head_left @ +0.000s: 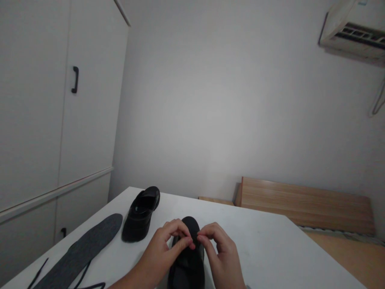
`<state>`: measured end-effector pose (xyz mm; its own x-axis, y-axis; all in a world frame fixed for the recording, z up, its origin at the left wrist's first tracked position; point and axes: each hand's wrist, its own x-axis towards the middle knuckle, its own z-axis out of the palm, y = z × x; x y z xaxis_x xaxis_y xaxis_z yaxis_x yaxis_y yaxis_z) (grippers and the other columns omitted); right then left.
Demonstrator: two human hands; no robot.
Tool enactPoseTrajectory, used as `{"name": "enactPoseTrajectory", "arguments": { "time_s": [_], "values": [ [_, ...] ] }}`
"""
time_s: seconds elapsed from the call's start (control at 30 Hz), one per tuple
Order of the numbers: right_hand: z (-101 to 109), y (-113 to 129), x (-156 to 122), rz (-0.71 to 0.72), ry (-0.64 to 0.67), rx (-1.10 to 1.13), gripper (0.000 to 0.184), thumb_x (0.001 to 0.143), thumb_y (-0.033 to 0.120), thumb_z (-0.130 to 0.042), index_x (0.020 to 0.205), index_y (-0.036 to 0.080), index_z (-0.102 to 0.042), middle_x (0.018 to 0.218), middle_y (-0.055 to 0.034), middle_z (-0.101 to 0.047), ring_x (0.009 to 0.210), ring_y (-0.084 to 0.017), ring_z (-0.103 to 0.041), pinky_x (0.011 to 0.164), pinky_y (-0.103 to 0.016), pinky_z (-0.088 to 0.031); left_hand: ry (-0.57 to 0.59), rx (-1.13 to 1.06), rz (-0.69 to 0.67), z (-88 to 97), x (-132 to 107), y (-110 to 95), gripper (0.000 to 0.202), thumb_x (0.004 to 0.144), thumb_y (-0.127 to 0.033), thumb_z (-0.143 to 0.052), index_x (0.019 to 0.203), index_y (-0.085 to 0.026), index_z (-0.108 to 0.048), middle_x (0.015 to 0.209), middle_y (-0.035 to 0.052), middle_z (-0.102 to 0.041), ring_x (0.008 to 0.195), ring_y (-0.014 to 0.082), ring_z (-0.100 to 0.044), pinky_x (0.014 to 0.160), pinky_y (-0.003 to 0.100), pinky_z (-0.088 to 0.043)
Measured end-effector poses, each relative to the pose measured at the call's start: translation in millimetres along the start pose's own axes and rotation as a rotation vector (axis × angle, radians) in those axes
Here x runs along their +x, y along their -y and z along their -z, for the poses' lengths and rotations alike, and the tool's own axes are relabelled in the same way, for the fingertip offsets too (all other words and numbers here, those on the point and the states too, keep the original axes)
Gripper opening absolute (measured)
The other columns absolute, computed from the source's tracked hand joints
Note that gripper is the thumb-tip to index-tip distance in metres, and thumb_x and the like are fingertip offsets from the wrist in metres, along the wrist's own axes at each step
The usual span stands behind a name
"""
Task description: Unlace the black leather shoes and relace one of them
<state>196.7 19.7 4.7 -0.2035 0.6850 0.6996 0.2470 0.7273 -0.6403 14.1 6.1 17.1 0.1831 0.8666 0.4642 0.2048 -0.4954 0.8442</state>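
Note:
A black shoe (186, 275) rests on the white table in front of me, its toe toward me and its heel end pointing away. My left hand (168, 245) reaches over it from the left, thumb and fingertips pinched together above the shoe. From the right, my right hand (221, 251) makes a similar pinch at the shoe's right edge. Whatever lies between the fingertips of either hand is too small and dark to make out. Another black shoe (136, 224) stands farther back on the left. Beside it lies a grey insole (90, 247).
Black laces (38, 272) lie by the insole at the near left of the white table (258, 245). A white wardrobe (93, 120) stands along the left. A wooden headboard (300, 204) is behind the table on the right, below a wall air conditioner (355, 34).

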Motion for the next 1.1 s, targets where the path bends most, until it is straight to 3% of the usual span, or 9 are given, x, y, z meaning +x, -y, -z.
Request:
{"name": "enactPoseTrajectory", "arguments": {
  "time_s": [0.1,0.17,0.27,0.37,0.5,0.67,0.8,1.0,1.1],
  "values": [
    [2,1,1,0.048,-0.12,-0.062,0.017,0.1,0.026,-0.048,0.085,0.023,-0.056,0.08,-0.0002,-0.056,0.075,-0.017,-0.054,0.068,-0.027,-0.042,0.018,0.029,0.025,0.0,2,-1,0.019,0.086,-0.036,-0.06,0.078,-0.019,-0.064,0.081,0.004,-0.07,0.085,0.0238,-0.06,0.081,0.033,-0.04],
    [3,2,2,0.045,-0.124,-0.012,0.017,0.102,0.029,-0.045,0.088,0.024,-0.054,0.085,-0.0012,-0.056,0.081,-0.018,-0.054,0.073,-0.027,-0.043,0.037,0.006,0.038,0.5,4,0,0.021,0.085,-0.037,-0.06,0.078,-0.018,-0.065,0.083,0.0052,-0.069,0.085,0.0238,-0.061,0.081,0.033,-0.041],
    [4,1,3,-0.007,0.04,0.169,0.018,0.104,0.034,-0.041,0.095,0.024,-0.053,0.1,-0.0042,-0.06,0.096,-0.019,-0.057,0.084,-0.031,-0.044,0.029,-0.037,0.072,1.0,6,2,0.022,0.08,-0.038,-0.064,0.076,-0.017,-0.065,0.081,0.0061,-0.068,0.084,0.024,-0.061,0.08,0.033,-0.042],
    [4,-2,0,-0.071,0.186,0.28,0.022,0.105,0.037,-0.039,0.095,0.024,-0.053,0.094,-0.0034,-0.062,0.091,-0.019,-0.058,0.083,-0.032,-0.045,0.03,-0.096,0.115,0.6,8,8,0.023,0.075,-0.038,-0.068,0.073,-0.016,-0.065,0.078,0.0066,-0.068,0.08,0.024,-0.061,0.077,0.033,-0.042],
    [3,-4,-5,-0.058,0.201,0.092,0.025,0.104,0.037,-0.039,0.089,0.023,-0.053,0.086,-0.0019,-0.058,0.084,-0.019,-0.055,0.077,-0.032,-0.042,0.071,-0.196,0.159,-0.8,9,14,0.022,0.069,-0.037,-0.07,0.071,-0.017,-0.06,0.076,0.006,-0.067,0.077,0.0237,-0.061,0.073,0.033,-0.043],
    [-2,-1,-5,0.027,0.124,-0.117,0.014,0.1,0.026,-0.047,0.091,0.024,-0.058,0.088,-0.0012,-0.062,0.086,-0.02,-0.056,0.079,-0.033,-0.04,-0.025,0.075,0.015,-4.9,0,9,0.004,0.07,-0.017,-0.062,0.073,-0.018,-0.059,0.081,0.0037,-0.062,0.083,0.0223,-0.057,0.079,0.033,-0.04],
    [-7,-2,-4,0.104,0.121,-0.109,0.017,0.096,0.017,-0.048,0.099,0.027,-0.062,0.093,0.0002,-0.067,0.089,-0.02,-0.059,0.082,-0.033,-0.041,-0.041,0.162,-0.105,-9.9,-7,8,0.01,0.074,-0.01,-0.054,0.076,-0.02,-0.053,0.087,0.0032,-0.056,0.087,0.0216,-0.055,0.078,0.032,-0.042],
    [-13,-9,-9,0.026,0.13,-0.064,0.01,0.09,0.015,-0.055,0.094,0.023,-0.06,0.09,-0.0026,-0.065,0.086,-0.02,-0.061,0.078,-0.031,-0.047,-0.115,0.282,-0.215,-12.7,-8,12,0.019,0.074,-0.003,-0.048,0.079,-0.021,-0.047,0.086,0.0019,-0.051,0.083,0.0211,-0.052,0.073,0.032,-0.043],
    [-16,-8,-9,-0.038,0.105,0.002,0.007,0.092,0.022,-0.054,0.094,0.021,-0.061,0.089,-0.0042,-0.065,0.086,-0.021,-0.062,0.077,-0.031,-0.049,-0.139,0.352,-0.283,-13.8,-8,13,0.019,0.076,-0.002,-0.047,0.079,-0.021,-0.046,0.083,0.0018,-0.05,0.081,0.0213,-0.05,0.071,0.031,-0.042]
  ]
}}
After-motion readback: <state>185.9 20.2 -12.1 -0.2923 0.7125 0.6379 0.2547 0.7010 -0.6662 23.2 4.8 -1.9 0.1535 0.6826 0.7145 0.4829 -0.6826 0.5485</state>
